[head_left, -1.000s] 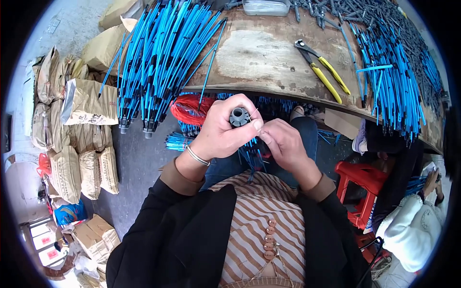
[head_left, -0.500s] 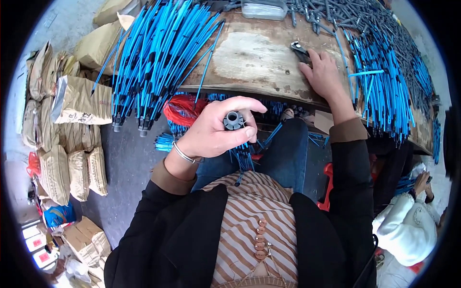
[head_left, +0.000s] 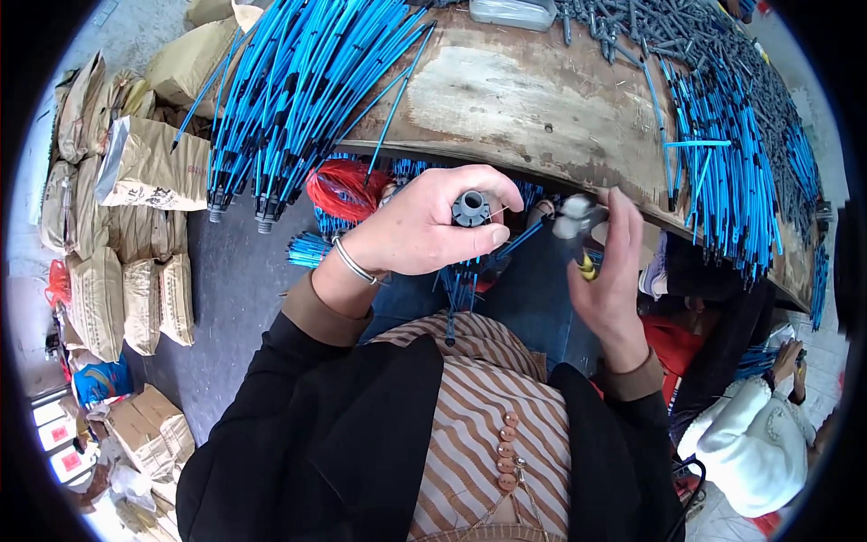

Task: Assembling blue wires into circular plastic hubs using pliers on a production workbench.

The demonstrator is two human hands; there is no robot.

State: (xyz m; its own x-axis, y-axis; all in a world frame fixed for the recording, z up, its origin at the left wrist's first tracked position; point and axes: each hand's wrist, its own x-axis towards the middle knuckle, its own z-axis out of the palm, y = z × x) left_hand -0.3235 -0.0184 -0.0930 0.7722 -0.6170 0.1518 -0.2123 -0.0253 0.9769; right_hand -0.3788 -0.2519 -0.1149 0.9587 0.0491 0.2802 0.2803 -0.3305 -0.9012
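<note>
My left hand (head_left: 433, 221) is closed around a dark grey umbrella hub (head_left: 470, 210) with a notched rim and a round tube in its middle. Blue umbrella ribs (head_left: 459, 291) hang below that hand. A thin wire (head_left: 495, 213) sticks out from the hub toward my fingertips. To the right, apart from the hub, my right hand (head_left: 610, 280) grips a pair of pliers (head_left: 575, 221). The pliers' metal head is smeared by motion; a bit of yellow shows on the handle.
Bundles of blue ribs (head_left: 298, 99) overhang the wooden table (head_left: 506, 99) at left, more ribs (head_left: 727, 172) at right. Grey plastic parts (head_left: 668, 32) and a clear box (head_left: 513, 11) lie behind. Red string (head_left: 343, 188) hangs under the edge. A co-worker (head_left: 745, 443) sits at right; sacks (head_left: 95, 303) stand left.
My right hand has lifted the pliers off the table and brought them down toward my left hand. The left hand has shifted slightly right with the hub.
</note>
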